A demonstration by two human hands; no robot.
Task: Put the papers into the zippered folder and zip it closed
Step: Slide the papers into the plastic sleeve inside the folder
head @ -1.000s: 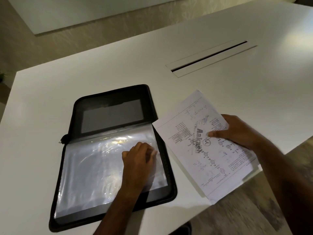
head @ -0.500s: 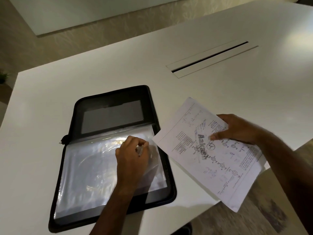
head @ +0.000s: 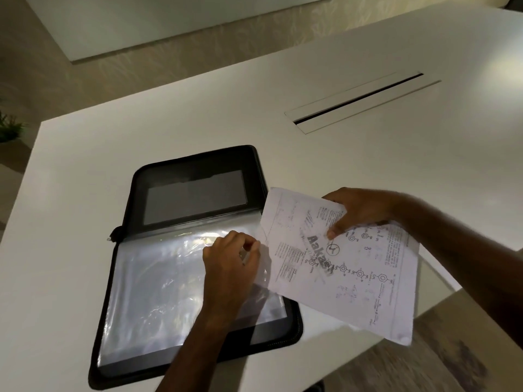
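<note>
A black zippered folder [head: 198, 162] lies open on the white table [head: 85, 171], its clear plastic sleeves [head: 158, 290] spread over the near half. My left hand [head: 230, 264] pinches the right edge of the top sleeve and lifts it slightly. My right hand [head: 356, 210] grips a stack of printed papers [head: 348, 275] by the upper edge, thumb on top. The papers hang tilted above the table, their left edge overlapping the folder's right side and touching the raised sleeve. The zipper pull [head: 113, 234] shows at the folder's left hinge.
A long cable slot [head: 359, 100] is cut into the table at the back right. The table's near right corner ends beside my right forearm, with patterned floor [head: 424, 360] below. A green plant [head: 10, 127] shows at the far left edge.
My right hand has carried the papers left, from beside the folder to over its right edge. My left hand went from lying flat on the sleeve to pinching its edge.
</note>
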